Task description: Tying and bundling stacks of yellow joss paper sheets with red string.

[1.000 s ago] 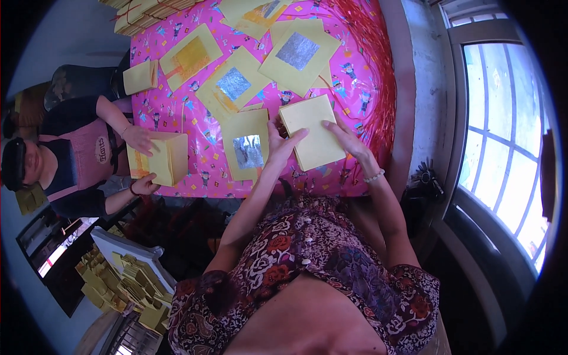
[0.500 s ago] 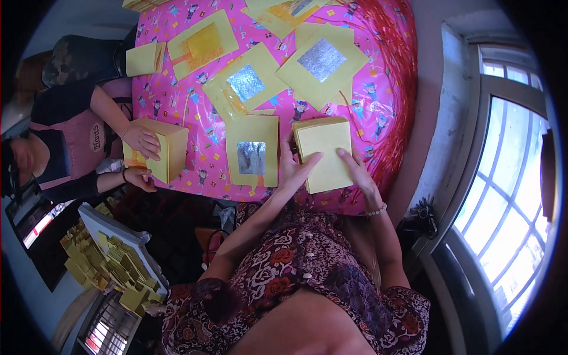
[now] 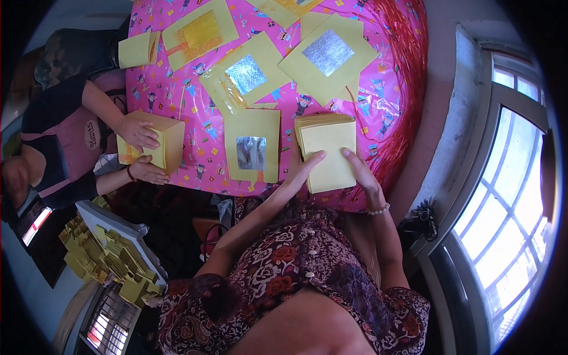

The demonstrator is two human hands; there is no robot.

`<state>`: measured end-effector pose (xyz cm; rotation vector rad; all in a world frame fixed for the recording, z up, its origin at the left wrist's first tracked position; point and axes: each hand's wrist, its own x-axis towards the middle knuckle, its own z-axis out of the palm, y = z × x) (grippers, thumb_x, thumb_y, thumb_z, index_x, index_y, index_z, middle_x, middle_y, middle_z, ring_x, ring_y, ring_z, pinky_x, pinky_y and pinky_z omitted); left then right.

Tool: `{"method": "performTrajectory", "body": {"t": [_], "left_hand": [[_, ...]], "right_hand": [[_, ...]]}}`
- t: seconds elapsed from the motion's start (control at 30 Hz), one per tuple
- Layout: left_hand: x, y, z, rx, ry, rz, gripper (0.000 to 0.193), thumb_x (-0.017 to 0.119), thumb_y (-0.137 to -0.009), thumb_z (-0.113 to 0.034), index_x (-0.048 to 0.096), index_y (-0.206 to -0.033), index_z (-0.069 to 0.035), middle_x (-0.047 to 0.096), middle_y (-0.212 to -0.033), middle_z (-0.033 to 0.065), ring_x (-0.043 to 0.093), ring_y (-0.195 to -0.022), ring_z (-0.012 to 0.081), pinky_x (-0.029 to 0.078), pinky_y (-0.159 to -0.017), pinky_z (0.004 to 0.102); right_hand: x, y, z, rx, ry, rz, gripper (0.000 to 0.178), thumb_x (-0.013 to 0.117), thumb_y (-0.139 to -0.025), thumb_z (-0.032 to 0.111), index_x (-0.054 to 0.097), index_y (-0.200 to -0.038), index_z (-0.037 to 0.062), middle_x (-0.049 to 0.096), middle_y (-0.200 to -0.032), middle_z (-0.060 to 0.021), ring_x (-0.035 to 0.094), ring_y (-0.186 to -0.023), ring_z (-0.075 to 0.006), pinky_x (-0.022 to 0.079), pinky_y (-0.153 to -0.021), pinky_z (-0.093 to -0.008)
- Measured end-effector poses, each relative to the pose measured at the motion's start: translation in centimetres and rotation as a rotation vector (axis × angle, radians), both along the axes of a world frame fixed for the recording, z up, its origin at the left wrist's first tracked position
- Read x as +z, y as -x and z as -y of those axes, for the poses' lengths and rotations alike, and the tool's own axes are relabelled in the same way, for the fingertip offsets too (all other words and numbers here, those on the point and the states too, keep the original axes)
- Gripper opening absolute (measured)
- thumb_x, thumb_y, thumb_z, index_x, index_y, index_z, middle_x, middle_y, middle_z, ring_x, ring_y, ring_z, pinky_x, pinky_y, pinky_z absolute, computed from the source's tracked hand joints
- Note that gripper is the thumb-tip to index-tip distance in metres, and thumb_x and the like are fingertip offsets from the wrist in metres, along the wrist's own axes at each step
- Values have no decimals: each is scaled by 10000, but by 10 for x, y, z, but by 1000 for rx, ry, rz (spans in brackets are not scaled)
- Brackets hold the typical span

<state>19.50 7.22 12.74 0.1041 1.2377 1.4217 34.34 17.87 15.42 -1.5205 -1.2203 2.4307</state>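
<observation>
Your left hand (image 3: 303, 168) and right hand (image 3: 361, 177) lie flat, fingers spread, on a yellow stack (image 3: 328, 151) at centre frame, holding nothing pinched. The stack sits on a pink cloth (image 3: 195, 160) strewn with foil-centred sheets (image 3: 251, 148). At left, another person's hands (image 3: 139, 133) grip a second stack (image 3: 157, 142). A window (image 3: 503, 195) curves down the right edge.
</observation>
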Motion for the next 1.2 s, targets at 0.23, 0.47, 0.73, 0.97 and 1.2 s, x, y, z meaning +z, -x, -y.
{"method": "performTrajectory", "body": {"t": [0.23, 0.47, 0.73, 0.97, 1.2], "left_hand": [[-7, 3, 4, -51, -19, 51, 900, 642, -808, -112, 0, -1438, -94, 401, -1296, 152, 466, -1162, 243, 441, -926, 353], [-26, -1, 4, -14, 26, 26, 778, 636, -820, -144, 122, -1400, -70, 440, -1241, 181, 510, -1106, 255, 483, -869, 346], [-50, 11, -10, -9, 43, -51, 777, 705, -768, -194, 247, -1371, -20, 488, -1209, 173, 526, -1092, 239, 469, -882, 348], [-64, 31, -29, -119, 101, 14, 636, 717, -752, -281, 427, -1257, -27, 577, -1102, 112, 580, -1005, 203, 474, -842, 331], [-78, 56, -38, -165, 119, 77, 683, 767, -701, -360, 472, -1214, -19, 575, -1096, 112, 585, -966, 220, 475, -816, 350]], "right_hand": [[-3, 3, 5, -15, -55, -59, 710, 489, -936, 300, 42, -1451, 102, 380, -1351, -160, 408, -1212, -222, 363, -992, -333], [-11, 8, 0, 43, -142, -96, 657, 478, -936, 306, 109, -1428, 73, 385, -1327, -150, 404, -1208, -213, 355, -996, -326], [-20, 17, -15, 36, -184, -81, 713, 511, -919, 350, 141, -1430, 18, 376, -1352, -154, 401, -1225, -218, 360, -997, -321], [-68, 16, -43, 63, -84, -190, 678, 557, -886, 389, 294, -1376, 0, 485, -1259, -134, 492, -1133, -176, 397, -953, -287], [-77, 34, -50, 125, 27, -183, 617, 532, -870, 491, 481, -1247, 5, 584, -1163, -93, 569, -1035, -151, 430, -910, -270]]}}
